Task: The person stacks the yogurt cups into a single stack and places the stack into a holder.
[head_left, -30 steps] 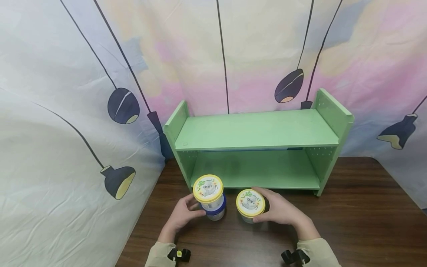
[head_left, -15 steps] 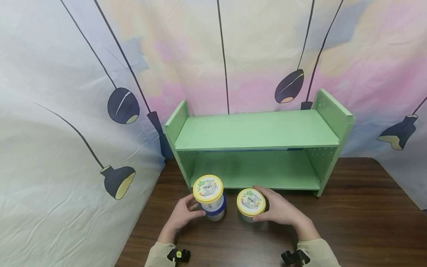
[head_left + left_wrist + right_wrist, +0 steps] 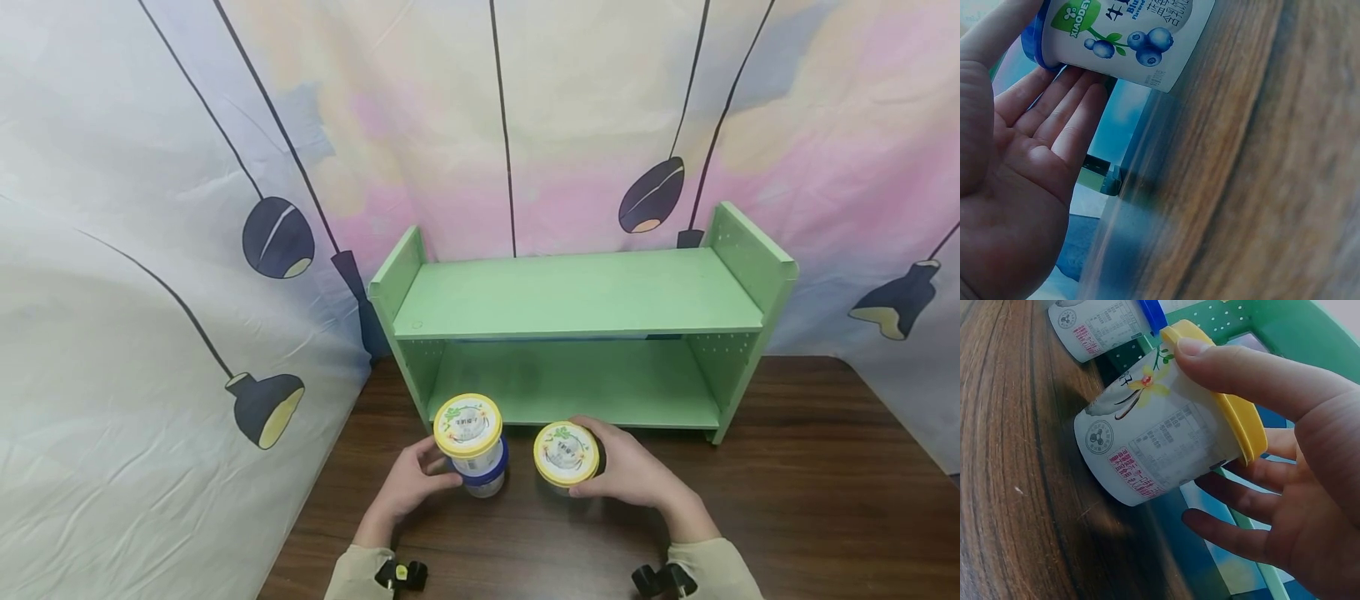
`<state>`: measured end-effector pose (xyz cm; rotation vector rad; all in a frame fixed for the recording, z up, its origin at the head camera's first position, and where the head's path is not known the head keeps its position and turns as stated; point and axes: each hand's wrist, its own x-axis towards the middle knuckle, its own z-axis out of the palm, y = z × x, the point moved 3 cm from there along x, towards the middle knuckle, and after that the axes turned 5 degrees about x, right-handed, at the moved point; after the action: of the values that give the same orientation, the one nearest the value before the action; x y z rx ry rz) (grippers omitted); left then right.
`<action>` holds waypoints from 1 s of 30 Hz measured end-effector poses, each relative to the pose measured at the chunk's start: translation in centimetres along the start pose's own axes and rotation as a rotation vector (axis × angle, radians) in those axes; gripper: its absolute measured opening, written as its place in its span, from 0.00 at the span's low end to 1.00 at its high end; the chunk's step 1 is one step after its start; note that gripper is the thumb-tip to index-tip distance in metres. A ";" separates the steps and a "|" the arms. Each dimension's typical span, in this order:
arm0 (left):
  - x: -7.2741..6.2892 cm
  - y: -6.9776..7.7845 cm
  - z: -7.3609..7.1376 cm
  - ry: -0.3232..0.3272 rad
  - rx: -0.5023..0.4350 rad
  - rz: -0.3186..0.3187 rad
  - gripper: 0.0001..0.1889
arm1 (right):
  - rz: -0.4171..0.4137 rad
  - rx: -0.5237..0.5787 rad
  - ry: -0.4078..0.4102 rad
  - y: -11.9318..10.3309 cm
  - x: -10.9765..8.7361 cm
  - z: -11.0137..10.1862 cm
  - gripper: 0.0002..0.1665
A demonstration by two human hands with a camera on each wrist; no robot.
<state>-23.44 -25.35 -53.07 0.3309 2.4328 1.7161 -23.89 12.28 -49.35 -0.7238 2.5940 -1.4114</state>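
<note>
Right hand (image 3: pixel 626 467) grips a single cup (image 3: pixel 566 457), left hand (image 3: pixel 408 482) holds the blue-lidded cup (image 3: pixel 486 482) of a stack

The single cup, with a yellow lid, is at the left side of the right hand, between its thumb and fingers. The thumb presses the lid's rim, and the fingers reach round the opposite side. A yellow flower is printed on its white wall. I cannot tell if its bottom touches the tabletop (image 3: pixel 540 550).

The blue-lidded cup is at the right side of the left hand, which pinches it near the lid: the thumb is on the near side, the fingers behind. Blueberries are printed on this cup. On top of it stands the upper cup (image 3: pixel 469 429), with a yellow lid, just above the left hand's fingertips. The stack and the single cup are near each other but apart, between the two hands.

Beyond both hands stands a green shelf (image 3: pixel 577 292) with two levels. Behind it hangs a pale cloth (image 3: pixel 585 100), painted with dark lamps. Closer to the person than the hands, each wrist carries a black device (image 3: pixel 403 574) beside a light sleeve (image 3: pixel 362 573).
</note>
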 end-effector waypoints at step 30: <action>-0.1 0.0 0.0 0.005 0.008 0.004 0.41 | 0.024 0.149 0.170 -2.4 -0.5 -1.3 0.65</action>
<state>-23.38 -25.32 -53.03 0.3327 2.4445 1.7117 -22.98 12.39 -46.71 -0.5734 2.5717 -1.7067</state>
